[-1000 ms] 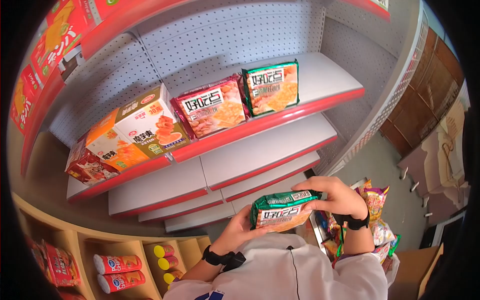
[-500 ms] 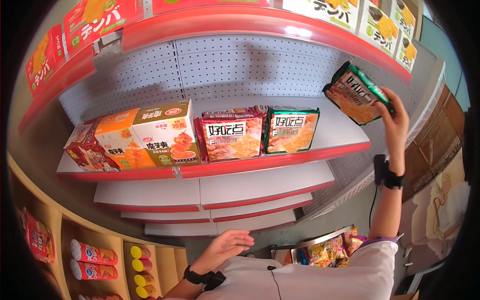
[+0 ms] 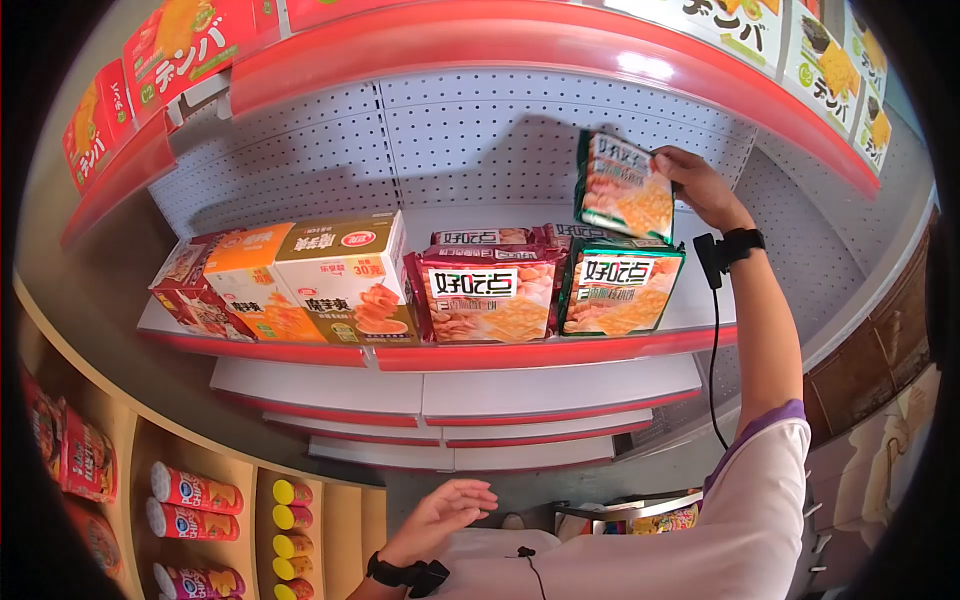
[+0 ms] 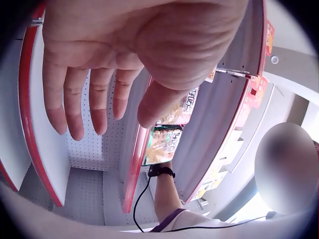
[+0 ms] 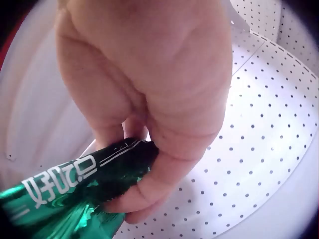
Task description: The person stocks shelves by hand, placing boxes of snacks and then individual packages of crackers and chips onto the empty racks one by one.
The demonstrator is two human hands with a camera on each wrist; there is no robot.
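My right hand (image 3: pixel 700 190) grips one end of a green biscuit packet (image 3: pixel 628 190), held tilted above and behind a second green biscuit packet (image 3: pixel 618 290) that stands at the shelf front. The right wrist view shows my thumb and fingers curled round the shiny end of the green packet (image 5: pixel 75 189). To the left of the standing green packet are red biscuit packets (image 3: pixel 485 295), with more red ones behind. My left hand (image 3: pixel 445 510) hovers low in front of my body, holding nothing; in the left wrist view its fingers (image 4: pixel 75 99) are extended.
Snack boxes (image 3: pixel 345 280) fill the shelf's left part. Above hangs a red-edged upper shelf (image 3: pixel 500 55) with more boxes. Lower white shelves (image 3: pixel 560 385) lie beneath. A wooden rack (image 3: pixel 140 430) with chip canisters (image 3: pixel 195 490) curves along the left. Bagged snacks (image 3: pixel 665 520) lie at the lower right.
My right hand has carried the green packet from in front of me, up past the shelf's right end, then left over the standing green packet. My left hand has let go of it.
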